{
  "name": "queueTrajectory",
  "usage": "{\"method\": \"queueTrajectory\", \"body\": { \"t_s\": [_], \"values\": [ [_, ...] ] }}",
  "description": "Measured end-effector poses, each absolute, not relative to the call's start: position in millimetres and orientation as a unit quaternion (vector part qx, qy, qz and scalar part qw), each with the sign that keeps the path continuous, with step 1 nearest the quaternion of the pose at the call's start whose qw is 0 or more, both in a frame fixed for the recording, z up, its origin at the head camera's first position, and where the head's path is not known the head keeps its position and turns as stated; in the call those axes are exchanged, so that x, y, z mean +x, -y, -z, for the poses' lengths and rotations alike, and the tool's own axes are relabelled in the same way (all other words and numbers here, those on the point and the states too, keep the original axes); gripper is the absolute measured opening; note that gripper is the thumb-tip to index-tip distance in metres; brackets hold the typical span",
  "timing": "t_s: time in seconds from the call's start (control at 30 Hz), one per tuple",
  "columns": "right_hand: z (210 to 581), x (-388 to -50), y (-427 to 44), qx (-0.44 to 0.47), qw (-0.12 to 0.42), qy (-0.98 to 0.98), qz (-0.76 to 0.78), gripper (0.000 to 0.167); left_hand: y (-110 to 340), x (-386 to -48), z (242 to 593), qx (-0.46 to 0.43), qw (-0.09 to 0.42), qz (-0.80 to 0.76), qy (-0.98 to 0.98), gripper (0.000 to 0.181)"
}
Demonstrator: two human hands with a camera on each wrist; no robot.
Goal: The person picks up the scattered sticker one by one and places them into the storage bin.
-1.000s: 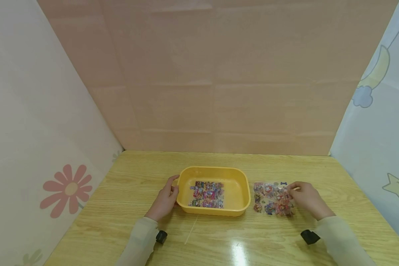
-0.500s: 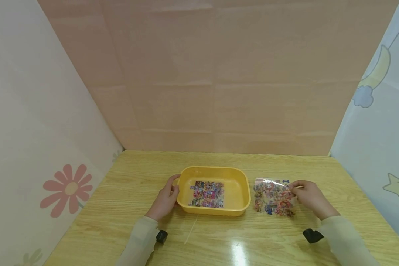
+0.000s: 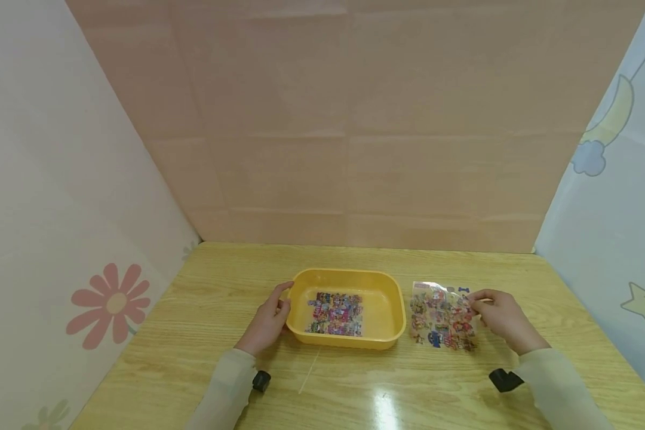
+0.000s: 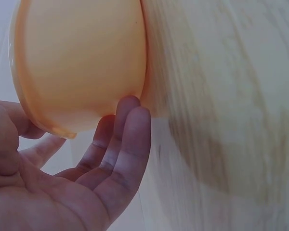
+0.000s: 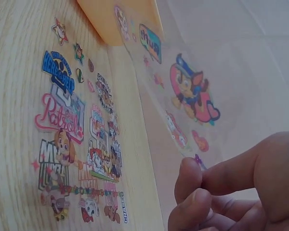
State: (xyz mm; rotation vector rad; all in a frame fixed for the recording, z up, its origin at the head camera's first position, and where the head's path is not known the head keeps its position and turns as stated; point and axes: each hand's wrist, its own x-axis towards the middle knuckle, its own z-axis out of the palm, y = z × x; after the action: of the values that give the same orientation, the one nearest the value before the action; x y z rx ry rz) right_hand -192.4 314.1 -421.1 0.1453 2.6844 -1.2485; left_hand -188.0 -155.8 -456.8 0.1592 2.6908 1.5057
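Note:
A yellow plastic basin (image 3: 346,343) stands mid-table. My left hand (image 3: 265,327) grips its left end; in the left wrist view the fingers (image 4: 132,134) touch the outer wall (image 4: 82,57) and the thumb side meets the rim. Inside lie colourful cartoon stickers (image 3: 335,313) on a clear sheet. To the basin's right, my right hand (image 3: 502,316) pinches the edge of a clear sticker sheet (image 5: 192,91) between thumb and fingertips. That sheet is raised at a tilt, and other cartoon stickers (image 5: 62,115) lie flat on the table beneath it.
The wooden table (image 3: 355,382) meets a plain pinkish backdrop (image 3: 355,149) at its far edge. Patterned white walls stand at left and right. A thin pale strip (image 3: 309,370) lies in front of the basin. Black wrist devices (image 3: 505,380) sit at both sleeves.
The sticker sheet in my right hand has come up off the table, its far edge rising. The right hand shifted slightly right and away. My left hand and the basin stay put.

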Motion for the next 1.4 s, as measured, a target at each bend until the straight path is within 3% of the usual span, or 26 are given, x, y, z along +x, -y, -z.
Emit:
{"method": "queueTrajectory", "body": {
  "t_s": [0.57, 1.4],
  "values": [
    [417.0, -190.6, -314.4, 0.054, 0.053, -0.889, 0.451, 0.047, 155.1, -189.2, 458.4, 0.049, 0.027, -0.491, -0.869, 0.044],
    [407.5, -188.9, -315.6, 0.053, 0.055, -0.876, 0.477, 0.047, 155.0, -188.7, 457.9, 0.042, 0.031, -0.494, -0.868, 0.045]
  ]
}}
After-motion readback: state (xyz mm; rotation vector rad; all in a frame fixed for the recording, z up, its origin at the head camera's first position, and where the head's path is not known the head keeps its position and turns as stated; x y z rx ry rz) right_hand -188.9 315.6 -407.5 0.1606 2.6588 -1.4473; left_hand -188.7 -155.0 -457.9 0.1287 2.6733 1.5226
